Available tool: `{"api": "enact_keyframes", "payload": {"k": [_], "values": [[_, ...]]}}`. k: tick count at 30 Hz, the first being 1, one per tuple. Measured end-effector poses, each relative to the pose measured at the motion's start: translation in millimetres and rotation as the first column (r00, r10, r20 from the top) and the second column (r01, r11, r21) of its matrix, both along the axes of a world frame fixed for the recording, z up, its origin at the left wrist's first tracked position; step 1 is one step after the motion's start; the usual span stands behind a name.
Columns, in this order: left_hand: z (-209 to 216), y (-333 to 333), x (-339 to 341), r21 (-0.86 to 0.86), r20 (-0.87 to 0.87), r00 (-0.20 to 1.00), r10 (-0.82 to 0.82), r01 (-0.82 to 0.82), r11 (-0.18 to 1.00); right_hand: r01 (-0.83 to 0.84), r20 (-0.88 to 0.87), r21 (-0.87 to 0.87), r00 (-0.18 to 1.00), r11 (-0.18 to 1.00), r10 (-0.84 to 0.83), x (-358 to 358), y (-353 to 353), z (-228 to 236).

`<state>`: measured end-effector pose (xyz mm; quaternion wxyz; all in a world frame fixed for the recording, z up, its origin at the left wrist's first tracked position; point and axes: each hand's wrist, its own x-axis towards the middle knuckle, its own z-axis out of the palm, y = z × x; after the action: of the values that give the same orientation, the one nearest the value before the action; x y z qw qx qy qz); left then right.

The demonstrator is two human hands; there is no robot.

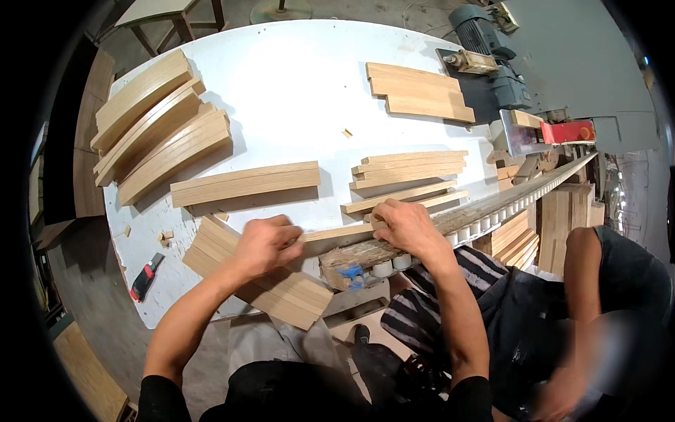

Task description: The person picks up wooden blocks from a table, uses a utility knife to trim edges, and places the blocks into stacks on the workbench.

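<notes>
A narrow wooden strip point(336, 233) spans the gap between my two hands, above the table's near edge. My left hand point(267, 243) has its fingers curled at the strip's left end, slightly blurred. At the other end, my right hand point(410, 225) pinches the strip between thumb and fingers. Under my left wrist lies a slanted row of wooden slats point(281, 295), overhanging the near edge. Just beyond my left hand rests a longer wooden block point(246, 184). Several strips point(411, 167) are grouped beyond my right hand.
Curved wooden pieces point(165, 151) are stacked at the far left of the white table point(281, 98). A red and black utility knife point(146, 278) lies near the left edge. Boards point(422, 91) sit by a motor point(481, 32). A roller rail point(485, 204) runs right, beside another person point(534, 316).
</notes>
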<state>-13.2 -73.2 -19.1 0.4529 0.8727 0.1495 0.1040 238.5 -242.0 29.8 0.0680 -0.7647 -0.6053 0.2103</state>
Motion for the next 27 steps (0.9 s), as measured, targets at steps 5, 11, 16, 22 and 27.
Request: {"api": "enact_keyframes", "payload": {"k": [5,11,16,22,27], "values": [[56.1,30.7,-47.3,0.103,-0.089,0.996,-0.009,0.018,0.995,-0.079,0.028,0.096,0.997,0.992,0.077,-25.7,8.0,5.7],[73.4,25.2,-69.9,0.431,-0.187,0.982,0.009,0.074,0.899,-0.222,-0.077,0.374,0.96,0.9,0.269,-93.2,57.1,27.6],[80.0,36.5,-91.6,0.297,-0.198,0.978,0.071,-0.009,0.955,0.186,-0.276,0.628,0.961,0.755,-0.007,-64.9,46.8,27.8],[76.9,51.2,-127.6,0.162,-0.16,0.967,0.199,-0.173,0.972,0.211,0.274,0.437,0.895,0.875,-0.352,30.4,-1.2,-41.9],[81.6,58.9,-148.1,0.063,-0.239,0.938,0.25,-0.242,0.968,-0.008,0.499,0.192,0.862,0.981,-0.091,35.5,12.6,-59.0]]}}
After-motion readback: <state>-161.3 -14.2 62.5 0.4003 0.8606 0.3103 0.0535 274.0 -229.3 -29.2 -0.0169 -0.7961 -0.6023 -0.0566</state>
